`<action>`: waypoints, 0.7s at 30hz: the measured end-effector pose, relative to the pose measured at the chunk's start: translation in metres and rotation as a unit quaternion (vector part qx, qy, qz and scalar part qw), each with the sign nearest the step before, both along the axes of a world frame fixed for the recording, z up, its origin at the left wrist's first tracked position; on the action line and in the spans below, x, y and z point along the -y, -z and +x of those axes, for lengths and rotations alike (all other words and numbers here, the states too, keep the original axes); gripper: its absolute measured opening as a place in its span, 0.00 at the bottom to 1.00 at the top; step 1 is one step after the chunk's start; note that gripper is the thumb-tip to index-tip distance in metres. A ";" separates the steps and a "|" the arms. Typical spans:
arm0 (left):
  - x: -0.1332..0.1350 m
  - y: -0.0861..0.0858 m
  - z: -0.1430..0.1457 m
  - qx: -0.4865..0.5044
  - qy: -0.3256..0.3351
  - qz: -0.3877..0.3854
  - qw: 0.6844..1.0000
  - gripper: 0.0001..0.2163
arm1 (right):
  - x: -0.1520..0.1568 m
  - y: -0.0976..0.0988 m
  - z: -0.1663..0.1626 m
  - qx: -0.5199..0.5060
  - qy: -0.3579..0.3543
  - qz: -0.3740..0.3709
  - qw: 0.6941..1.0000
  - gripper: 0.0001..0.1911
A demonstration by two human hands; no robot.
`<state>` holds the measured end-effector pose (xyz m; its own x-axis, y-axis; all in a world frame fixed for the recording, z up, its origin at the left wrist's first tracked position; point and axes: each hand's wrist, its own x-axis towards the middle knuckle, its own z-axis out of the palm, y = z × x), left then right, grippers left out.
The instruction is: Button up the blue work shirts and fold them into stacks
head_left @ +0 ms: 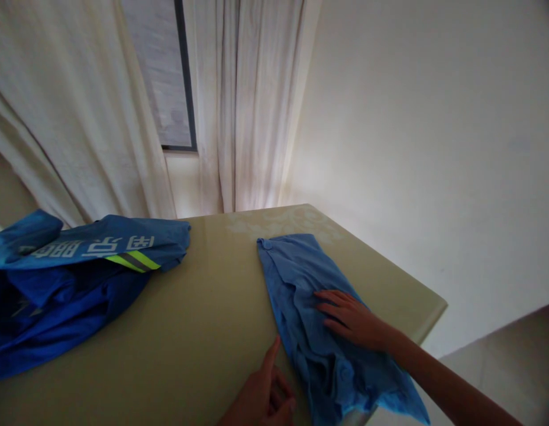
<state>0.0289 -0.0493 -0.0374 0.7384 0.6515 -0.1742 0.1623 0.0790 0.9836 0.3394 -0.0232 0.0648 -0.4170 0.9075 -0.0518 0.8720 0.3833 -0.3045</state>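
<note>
A light blue garment (pixel 301 266), folded into a long strip with a button or two showing, lies on the table near its right edge. Its near end is rumpled and reaches over the table's edge. My right hand (pixel 352 319) rests flat on the middle of the garment, fingers spread. Beside the garment's left edge is my left hand (pixel 268 393), with its index finger stretched out and the other fingers loosely curled. I see nothing held in it. Whether its fingertip touches the cloth I cannot tell.
On the left of the pale table (pixel 203 307) lies a heap of blue clothes (pixel 79 302), one with white lettering and a yellow-green reflective stripe. Behind the table hang curtains (pixel 265 106) by a window (pixel 161 77). A white wall (pixel 412 136) stands at the right.
</note>
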 end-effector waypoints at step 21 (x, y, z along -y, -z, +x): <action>0.007 0.015 -0.006 0.040 -0.061 0.047 0.996 0.34 | 0.024 0.070 -0.085 0.194 0.210 0.103 0.953 0.41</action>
<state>0.0228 -0.0562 -0.0524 0.6614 0.7483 -0.0519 0.0789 -0.0006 0.9969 0.2542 -0.0469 -0.0052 -0.0005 0.9976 0.0688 0.9933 -0.0075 0.1149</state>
